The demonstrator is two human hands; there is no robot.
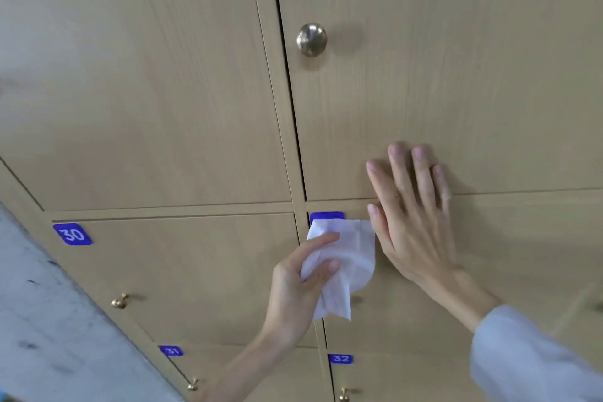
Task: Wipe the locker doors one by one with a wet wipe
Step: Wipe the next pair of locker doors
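We pinch the crumpled white wet wipe (342, 258) in left hand (293, 284), below the round brass knob (311, 40); right hand (414, 225) beside it, fingers straight, flat on the beige wooden locker door (456, 75); next, press wipe flat and sweep.

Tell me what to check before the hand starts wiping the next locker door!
1. Wipe in hand: ok. The left hand pinches the wet wipe with its fingers.
2. Wipe opened out: not ok. It hangs crumpled and folded.
3. Wipe on the door: cannot tell. It covers most of a blue number tag, but contact is unclear.
4. Other hand out of the way: not ok. The right hand lies flat, fingers straight, across the gap between the upper door and the one below.
5. Knob on the upper door: ok, clear of both hands.
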